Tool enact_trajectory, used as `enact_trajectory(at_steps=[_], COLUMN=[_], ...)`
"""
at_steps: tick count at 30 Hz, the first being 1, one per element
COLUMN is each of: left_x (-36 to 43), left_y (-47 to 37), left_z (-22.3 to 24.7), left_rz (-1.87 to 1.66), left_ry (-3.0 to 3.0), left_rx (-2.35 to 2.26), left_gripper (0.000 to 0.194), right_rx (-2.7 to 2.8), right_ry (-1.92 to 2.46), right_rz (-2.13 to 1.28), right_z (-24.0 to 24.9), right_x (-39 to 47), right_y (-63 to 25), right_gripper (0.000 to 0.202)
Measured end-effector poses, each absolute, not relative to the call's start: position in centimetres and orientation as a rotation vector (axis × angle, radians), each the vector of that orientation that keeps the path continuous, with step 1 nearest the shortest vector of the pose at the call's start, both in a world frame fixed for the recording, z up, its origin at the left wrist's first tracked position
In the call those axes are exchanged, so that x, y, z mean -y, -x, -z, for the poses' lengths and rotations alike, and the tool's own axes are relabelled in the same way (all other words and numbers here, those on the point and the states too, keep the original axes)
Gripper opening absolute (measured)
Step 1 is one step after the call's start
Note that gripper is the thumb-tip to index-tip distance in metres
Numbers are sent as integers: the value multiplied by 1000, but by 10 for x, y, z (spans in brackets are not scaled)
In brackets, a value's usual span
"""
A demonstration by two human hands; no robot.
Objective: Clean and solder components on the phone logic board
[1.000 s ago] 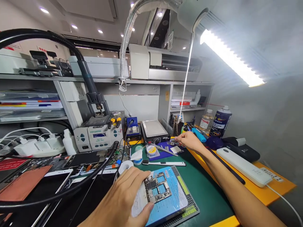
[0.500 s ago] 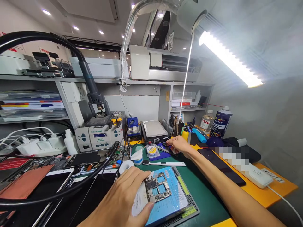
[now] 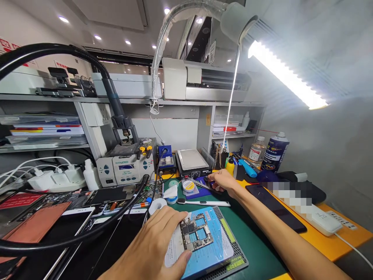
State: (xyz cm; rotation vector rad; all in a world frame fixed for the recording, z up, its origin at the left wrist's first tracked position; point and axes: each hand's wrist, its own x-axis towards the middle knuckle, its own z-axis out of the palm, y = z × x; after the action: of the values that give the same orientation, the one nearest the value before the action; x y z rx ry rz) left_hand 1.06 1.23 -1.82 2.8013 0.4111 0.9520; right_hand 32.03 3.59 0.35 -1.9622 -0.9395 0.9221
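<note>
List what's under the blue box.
A dark perforated pad sticks out along the right of the blue box, over the green mat. The rest is covered.

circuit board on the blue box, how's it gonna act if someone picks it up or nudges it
The circuit board is probably light, being thin with openings cut through it. Its small, crowded surface parts suggest it could be fragile if squeezed across the face. A nudge might slide it, since the blue box underneath looks glossy.

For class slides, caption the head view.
Left hand beside circuit board on blue box; right hand near blue mat.
</note>
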Motion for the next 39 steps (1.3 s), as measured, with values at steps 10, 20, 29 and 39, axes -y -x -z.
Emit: enact_trajectory(at_steps=[10, 20, 29, 39], left_x=[-11, -11, -11, -9], left_y=[-10, -10, -11, -11], left_z=[17, 19, 19, 18], left_rz=[-929, -931, -907, -888], left_ry=[-2770, -2772, -2754, -2743], left_rx=[-423, -414, -423, -433], left_gripper=[62, 63, 62, 59], right_rx=[1024, 1164, 1379, 1726], right_ry=[1898, 2024, 2126, 2136], right_rz=[-971, -920, -673, -467], right_z=[-2, 4, 6, 12], right_x=[-35, -36, -36, -33], right_y=[-313, -321, -329, -339], right_gripper=[35, 32, 32, 30])
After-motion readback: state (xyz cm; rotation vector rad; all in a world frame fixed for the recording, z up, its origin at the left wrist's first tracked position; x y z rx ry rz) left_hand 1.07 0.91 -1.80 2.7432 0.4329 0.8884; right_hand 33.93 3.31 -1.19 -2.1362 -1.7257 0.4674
